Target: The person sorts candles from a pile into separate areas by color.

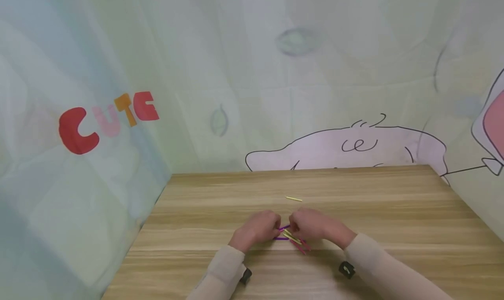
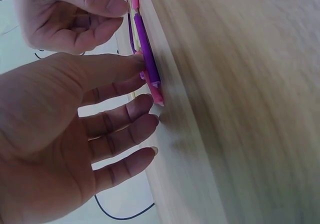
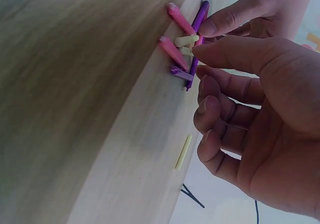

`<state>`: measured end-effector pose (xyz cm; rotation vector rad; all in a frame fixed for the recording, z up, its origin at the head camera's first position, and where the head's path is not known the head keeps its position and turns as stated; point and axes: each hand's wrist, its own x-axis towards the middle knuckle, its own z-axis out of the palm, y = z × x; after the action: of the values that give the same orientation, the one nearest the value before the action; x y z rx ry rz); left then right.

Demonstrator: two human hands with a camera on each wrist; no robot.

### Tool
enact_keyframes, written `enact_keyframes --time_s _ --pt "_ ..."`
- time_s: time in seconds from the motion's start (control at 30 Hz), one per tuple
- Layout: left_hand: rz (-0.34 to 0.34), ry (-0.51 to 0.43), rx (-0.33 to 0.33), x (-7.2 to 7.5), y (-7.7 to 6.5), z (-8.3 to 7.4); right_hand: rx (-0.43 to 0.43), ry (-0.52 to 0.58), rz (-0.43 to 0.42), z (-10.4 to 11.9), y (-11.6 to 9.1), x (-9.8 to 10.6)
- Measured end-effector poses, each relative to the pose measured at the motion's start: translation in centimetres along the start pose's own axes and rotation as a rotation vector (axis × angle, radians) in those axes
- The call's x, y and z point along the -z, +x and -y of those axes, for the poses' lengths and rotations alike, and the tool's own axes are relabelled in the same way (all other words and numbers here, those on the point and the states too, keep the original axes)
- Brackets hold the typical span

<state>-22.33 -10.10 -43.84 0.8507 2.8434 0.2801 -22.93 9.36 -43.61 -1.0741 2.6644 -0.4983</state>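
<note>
A small heap of thin coloured sticks lies on the wooden table between the two hands. In the head view, yellow sticks (image 1: 292, 237) cross over pink sticks (image 1: 300, 247), with a purple stick (image 1: 281, 238) beside them. My left hand (image 1: 261, 225) pinches a pink stick with thumb and index finger at the heap's left side; its other fingers are loosely bent in the left wrist view. At the heap's right side is my right hand (image 1: 311, 223), thumb and index close to a long purple stick (image 3: 199, 19). Whether those fingertips grip it is unclear.
One yellow stick (image 1: 293, 199) lies alone farther back on the wooden table (image 1: 354, 190). Behind the table hangs a printed curtain (image 1: 236, 72). A dark wrist device (image 1: 346, 270) sits below the right sleeve, another (image 1: 246, 276) below the left.
</note>
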Motion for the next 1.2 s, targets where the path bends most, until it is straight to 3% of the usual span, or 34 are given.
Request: enact_keyframes --time_s 0.33,1.2 --pt "0.003 -0.037 0.016 0.1 -0.2 -0.1 -0.069 0.044 -0.015 -0.3 -0.8 0.0" --pt "-0.015 0.029 -0.002 -0.5 0.1 0.2 0.003 0.049 -0.022 -0.5 -1.2 -0.8"
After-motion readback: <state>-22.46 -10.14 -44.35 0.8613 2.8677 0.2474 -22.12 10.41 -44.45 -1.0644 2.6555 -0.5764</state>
